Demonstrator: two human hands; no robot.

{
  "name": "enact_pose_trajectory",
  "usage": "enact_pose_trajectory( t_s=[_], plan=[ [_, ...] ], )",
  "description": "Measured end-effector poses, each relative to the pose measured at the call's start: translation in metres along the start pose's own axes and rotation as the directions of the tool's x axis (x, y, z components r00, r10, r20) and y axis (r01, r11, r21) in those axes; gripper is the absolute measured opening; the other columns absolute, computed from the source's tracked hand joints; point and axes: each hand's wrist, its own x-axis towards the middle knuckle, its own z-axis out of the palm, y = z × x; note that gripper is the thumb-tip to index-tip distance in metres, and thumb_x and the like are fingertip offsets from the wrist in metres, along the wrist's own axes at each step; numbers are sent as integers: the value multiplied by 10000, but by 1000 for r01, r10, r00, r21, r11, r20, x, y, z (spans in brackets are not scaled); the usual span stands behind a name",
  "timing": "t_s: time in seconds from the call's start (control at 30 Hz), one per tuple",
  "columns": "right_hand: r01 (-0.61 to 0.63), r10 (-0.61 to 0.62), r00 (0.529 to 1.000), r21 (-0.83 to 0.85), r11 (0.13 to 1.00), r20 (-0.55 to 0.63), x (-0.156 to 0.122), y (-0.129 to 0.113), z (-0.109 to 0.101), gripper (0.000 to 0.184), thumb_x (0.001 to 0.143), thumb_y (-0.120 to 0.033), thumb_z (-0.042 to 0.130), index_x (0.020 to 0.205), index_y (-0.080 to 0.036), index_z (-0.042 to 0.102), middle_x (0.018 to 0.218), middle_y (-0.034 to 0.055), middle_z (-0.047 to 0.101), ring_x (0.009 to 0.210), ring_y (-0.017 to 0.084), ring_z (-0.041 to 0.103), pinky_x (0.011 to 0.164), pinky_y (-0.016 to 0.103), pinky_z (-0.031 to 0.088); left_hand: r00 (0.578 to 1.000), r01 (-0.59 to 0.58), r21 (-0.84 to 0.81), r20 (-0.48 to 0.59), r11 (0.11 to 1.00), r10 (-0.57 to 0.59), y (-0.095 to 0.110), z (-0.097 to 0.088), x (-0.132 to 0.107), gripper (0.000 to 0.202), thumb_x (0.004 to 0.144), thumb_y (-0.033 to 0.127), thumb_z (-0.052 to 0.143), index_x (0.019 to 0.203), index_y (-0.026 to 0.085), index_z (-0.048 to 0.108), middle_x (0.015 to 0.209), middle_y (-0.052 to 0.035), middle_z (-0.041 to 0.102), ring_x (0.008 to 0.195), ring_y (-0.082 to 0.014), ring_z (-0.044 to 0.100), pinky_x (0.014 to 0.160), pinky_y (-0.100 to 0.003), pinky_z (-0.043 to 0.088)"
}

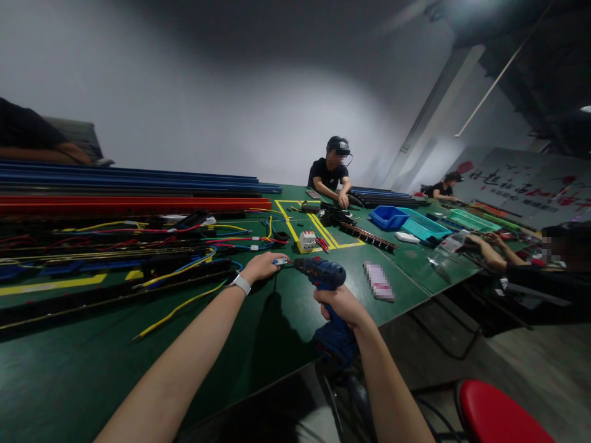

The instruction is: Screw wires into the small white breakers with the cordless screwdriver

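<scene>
While the right hand [345,304] wraps firmly around its grip, the blue cordless drill [325,272] sits upright in that palm, its chuck aimed leftward at the left hand [264,266]. The left hand is clamped on a small blue-and-white part [280,261], pinching it between thumb and fingers just in front of the chuck. A thin bit appears to bridge the two, though whether its tip touches the part is too small to tell.

The drill looks like the heavy item: a rigid body with a bulky base below the right hand, so its weight likely pulls downward, and the grip under the motor seems the right place to hold it, clear of the chuck. The small part looks light and stiff, probably smooth plastic that could twist or slip under turning force; it is best gripped by its sides, with fingertips away from the end facing the bit.

Just beyond the left hand stands a white block with red switches [307,241], with small red pieces [322,245] beside it. To the left hand's near left, a yellow wire [184,311] lies across the green table [217,369]; it looks springy and easily snagged. A phone-like slab [379,281] lies flat beyond and right of the right hand
</scene>
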Motion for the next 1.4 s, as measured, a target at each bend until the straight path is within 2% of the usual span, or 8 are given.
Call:
enact_pose_trajectory(
  t_s=[0.17,0.53,0.67,0.87,1.23,1.4],
  plan=[
    [1,-1,1000,-11,1000,23,0,1,-1,109,694,-226,586,698,-184,486,435,-70,439,363,85,440,386,202,303,1000,18,-10,-3,1000,-18,2,0,-1,492,803,242,534,1278,359,590,1205,3,670,1034,-221,615,849,-270,437],
    [-37,37,999,-1,999,39,1,-2,-2,114,662,-206,569,759,-180,516,446,-75,461,364,106,477,372,208,314,1000,14,-47,-18,999,-15,8,-2,-3,485,783,225,543,1243,360,613,1200,12,669,1081,-223,600,891,-274,433],
    [-12,12,1000,-4,1000,27,1,0,-1,98,674,-200,562,745,-187,494,433,-83,439,362,102,476,382,205,313,1000,-1,-17,-22,1000,1,9,-2,-3,506,774,187,514,1222,397,616,1177,16,677,1055,-223,612,888,-298,427],
    [-37,38,999,21,999,-23,0,1,0,134,663,-203,562,773,-196,486,449,-89,434,354,104,472,374,213,321,1000,-1,-17,-29,1000,0,9,-2,-4,534,753,167,512,1222,403,612,1171,16,678,1047,-219,618,902,-301,420],
    [-3,2,1000,79,997,10,3,6,0,275,638,-170,539,912,-176,513,459,-107,414,324,106,455,329,212,308,999,27,-31,-26,999,-28,13,-3,-6,514,751,190,510,1218,375,622,1182,-1,671,1060,-228,612,920,-311,421],
    [-29,28,999,56,998,25,4,4,-1,226,637,-189,554,859,-180,516,475,-90,449,340,114,488,343,214,313,999,22,-30,-39,999,-23,16,-5,-7,523,745,188,503,1216,383,619,1179,9,675,1059,-228,614,905,-309,427]
  ],
)
